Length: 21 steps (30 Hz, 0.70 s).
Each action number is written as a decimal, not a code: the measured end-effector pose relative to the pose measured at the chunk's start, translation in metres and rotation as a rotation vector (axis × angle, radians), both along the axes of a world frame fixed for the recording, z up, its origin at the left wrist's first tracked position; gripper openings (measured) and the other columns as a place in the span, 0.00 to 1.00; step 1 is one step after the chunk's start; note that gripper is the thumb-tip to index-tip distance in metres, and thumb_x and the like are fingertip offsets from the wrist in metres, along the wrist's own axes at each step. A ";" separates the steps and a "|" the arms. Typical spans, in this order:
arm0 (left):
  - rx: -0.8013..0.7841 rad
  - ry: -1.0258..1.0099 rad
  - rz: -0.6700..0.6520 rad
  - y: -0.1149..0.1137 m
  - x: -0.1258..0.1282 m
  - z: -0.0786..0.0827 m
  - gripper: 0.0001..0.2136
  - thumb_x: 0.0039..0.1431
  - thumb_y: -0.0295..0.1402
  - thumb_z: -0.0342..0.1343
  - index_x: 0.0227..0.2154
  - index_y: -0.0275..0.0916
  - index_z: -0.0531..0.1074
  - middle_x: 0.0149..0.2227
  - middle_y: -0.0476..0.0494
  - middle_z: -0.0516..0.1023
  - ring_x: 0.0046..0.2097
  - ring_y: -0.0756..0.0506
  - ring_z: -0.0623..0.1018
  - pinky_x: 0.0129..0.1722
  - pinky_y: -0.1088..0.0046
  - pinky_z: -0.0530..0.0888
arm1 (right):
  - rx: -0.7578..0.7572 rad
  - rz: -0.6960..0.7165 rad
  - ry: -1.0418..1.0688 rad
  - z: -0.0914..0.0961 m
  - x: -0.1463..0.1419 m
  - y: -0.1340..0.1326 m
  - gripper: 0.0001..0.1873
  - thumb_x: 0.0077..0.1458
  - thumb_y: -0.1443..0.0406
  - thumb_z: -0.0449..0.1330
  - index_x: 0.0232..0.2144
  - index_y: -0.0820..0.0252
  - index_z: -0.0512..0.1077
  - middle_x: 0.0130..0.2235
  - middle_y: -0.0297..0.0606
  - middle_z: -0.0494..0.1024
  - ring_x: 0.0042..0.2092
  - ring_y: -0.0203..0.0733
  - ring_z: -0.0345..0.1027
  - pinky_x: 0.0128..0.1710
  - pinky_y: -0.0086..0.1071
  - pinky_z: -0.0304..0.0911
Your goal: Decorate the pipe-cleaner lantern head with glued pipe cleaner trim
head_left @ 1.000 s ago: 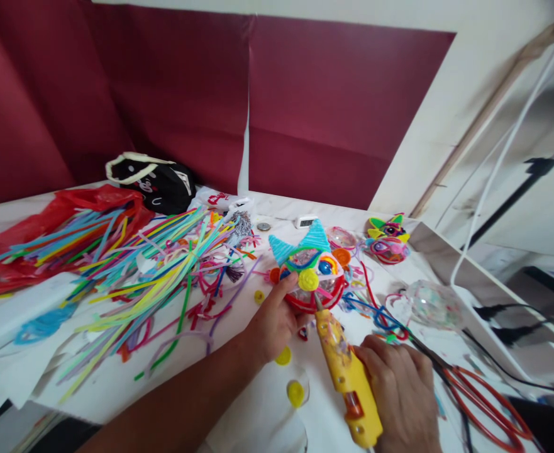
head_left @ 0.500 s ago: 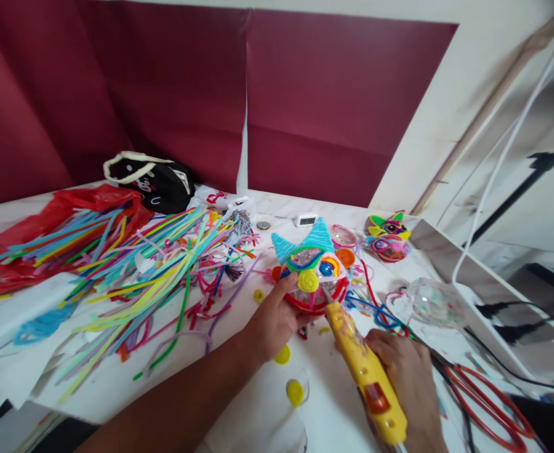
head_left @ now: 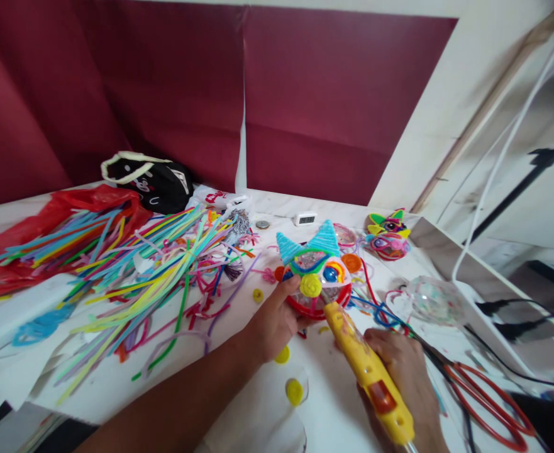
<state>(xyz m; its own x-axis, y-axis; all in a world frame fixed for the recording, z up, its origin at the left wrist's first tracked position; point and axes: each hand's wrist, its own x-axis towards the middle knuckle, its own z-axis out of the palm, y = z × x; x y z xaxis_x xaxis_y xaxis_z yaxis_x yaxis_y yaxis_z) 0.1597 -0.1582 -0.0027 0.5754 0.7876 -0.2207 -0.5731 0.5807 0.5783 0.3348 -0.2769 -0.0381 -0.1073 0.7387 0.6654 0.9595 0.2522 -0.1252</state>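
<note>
My left hand grips a round, clear craft animal face with turquoise pointed ears, blue eyes and a red rim, made with pipe cleaners. The thumb presses beside its yellow coiled nose. My right hand is closed around a yellow hot glue gun, whose metal nozzle points at the face just below and right of the nose. Whether the nozzle touches the surface I cannot tell. Yellow coiled discs lie on the table beneath my hands.
Many loose pipe cleaners and a red plastic bag spread over the left side. Red-handled scissors lie at the right, near a clear plastic dome. Farther back are a small digital timer and another craft face.
The craft face has shifted slightly right and down and tilted a little. The glue gun has moved a touch down and right, with its nozzle still near the nose.
</note>
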 end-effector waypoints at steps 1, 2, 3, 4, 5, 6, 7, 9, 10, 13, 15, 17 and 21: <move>-0.002 -0.005 0.000 0.000 0.000 0.000 0.08 0.64 0.35 0.57 0.41 0.37 0.77 0.41 0.38 0.84 0.53 0.37 0.80 0.54 0.57 0.77 | 0.021 0.002 0.006 0.000 0.000 0.000 0.22 0.66 0.55 0.42 0.24 0.53 0.64 0.31 0.42 0.75 0.30 0.44 0.64 0.31 0.40 0.53; -0.003 -0.009 -0.001 0.000 0.000 -0.001 0.08 0.64 0.35 0.57 0.40 0.37 0.77 0.40 0.38 0.84 0.53 0.37 0.80 0.54 0.57 0.76 | 0.045 0.009 0.014 0.000 0.001 0.000 0.22 0.67 0.55 0.42 0.25 0.53 0.65 0.31 0.41 0.74 0.30 0.44 0.64 0.31 0.39 0.53; -0.002 -0.012 -0.003 0.001 0.000 -0.001 0.08 0.64 0.35 0.58 0.40 0.37 0.77 0.40 0.38 0.84 0.53 0.37 0.80 0.54 0.57 0.76 | 0.059 0.018 0.026 0.000 0.001 0.000 0.21 0.67 0.56 0.43 0.26 0.54 0.66 0.30 0.39 0.74 0.29 0.43 0.63 0.32 0.39 0.53; 0.001 -0.014 -0.003 0.001 0.000 -0.001 0.08 0.63 0.35 0.58 0.39 0.37 0.77 0.40 0.38 0.84 0.54 0.37 0.80 0.55 0.57 0.76 | 0.073 0.037 0.039 0.000 0.000 0.000 0.20 0.67 0.57 0.44 0.26 0.54 0.66 0.28 0.38 0.72 0.29 0.42 0.62 0.31 0.39 0.53; 0.004 -0.014 -0.004 0.001 0.000 -0.002 0.08 0.63 0.35 0.58 0.39 0.37 0.77 0.41 0.38 0.84 0.54 0.37 0.80 0.54 0.57 0.76 | 0.087 0.063 0.050 0.000 0.000 0.000 0.19 0.67 0.57 0.45 0.26 0.54 0.65 0.27 0.36 0.71 0.27 0.41 0.61 0.31 0.39 0.52; 0.008 -0.014 -0.003 0.001 0.000 -0.002 0.08 0.63 0.36 0.58 0.39 0.37 0.77 0.41 0.38 0.84 0.54 0.37 0.80 0.54 0.57 0.77 | 0.094 0.079 0.058 -0.001 0.000 -0.001 0.18 0.67 0.58 0.46 0.26 0.54 0.65 0.26 0.35 0.70 0.27 0.41 0.60 0.30 0.39 0.52; 0.013 -0.013 -0.003 0.001 0.000 -0.002 0.08 0.63 0.36 0.58 0.40 0.37 0.77 0.41 0.38 0.84 0.53 0.37 0.80 0.54 0.57 0.77 | 0.102 0.083 0.063 -0.002 0.001 -0.001 0.16 0.67 0.59 0.47 0.28 0.54 0.66 0.27 0.35 0.70 0.27 0.41 0.60 0.31 0.39 0.52; 0.022 -0.005 -0.005 0.001 0.000 -0.002 0.09 0.64 0.36 0.57 0.41 0.36 0.77 0.43 0.37 0.84 0.53 0.37 0.80 0.53 0.58 0.77 | 0.142 0.066 0.056 -0.006 0.003 -0.001 0.11 0.66 0.60 0.49 0.33 0.54 0.67 0.31 0.37 0.72 0.31 0.42 0.63 0.33 0.39 0.55; 0.027 0.001 -0.009 0.001 0.000 -0.002 0.10 0.64 0.36 0.57 0.43 0.36 0.77 0.44 0.37 0.83 0.53 0.37 0.80 0.52 0.59 0.78 | 0.174 0.054 0.045 -0.008 0.004 -0.001 0.09 0.65 0.60 0.49 0.36 0.55 0.68 0.33 0.38 0.73 0.33 0.44 0.64 0.34 0.39 0.56; 0.036 0.014 -0.016 0.000 0.000 -0.002 0.14 0.64 0.36 0.57 0.49 0.35 0.76 0.47 0.36 0.83 0.52 0.37 0.80 0.52 0.59 0.78 | 0.210 0.040 0.018 -0.012 0.007 -0.001 0.10 0.65 0.59 0.50 0.41 0.56 0.68 0.37 0.41 0.74 0.38 0.47 0.65 0.36 0.40 0.57; 0.032 0.014 -0.016 0.000 0.000 -0.001 0.16 0.64 0.36 0.56 0.51 0.34 0.75 0.47 0.35 0.83 0.52 0.37 0.80 0.51 0.59 0.78 | 0.174 0.046 0.024 -0.013 0.008 -0.003 0.10 0.66 0.60 0.48 0.42 0.56 0.67 0.38 0.42 0.73 0.39 0.47 0.64 0.38 0.40 0.57; 0.024 0.015 -0.010 -0.001 0.000 -0.001 0.16 0.65 0.36 0.55 0.52 0.34 0.75 0.48 0.34 0.83 0.52 0.37 0.80 0.51 0.60 0.78 | 0.130 0.046 0.042 -0.013 0.006 -0.005 0.11 0.67 0.61 0.47 0.43 0.57 0.67 0.39 0.42 0.73 0.39 0.46 0.64 0.39 0.41 0.57; 0.012 0.027 0.004 -0.001 0.000 0.000 0.15 0.67 0.35 0.53 0.51 0.33 0.75 0.47 0.34 0.83 0.53 0.37 0.80 0.52 0.59 0.78 | 0.099 0.029 0.065 -0.011 0.004 -0.006 0.11 0.68 0.59 0.47 0.42 0.56 0.66 0.40 0.41 0.72 0.39 0.46 0.63 0.40 0.41 0.56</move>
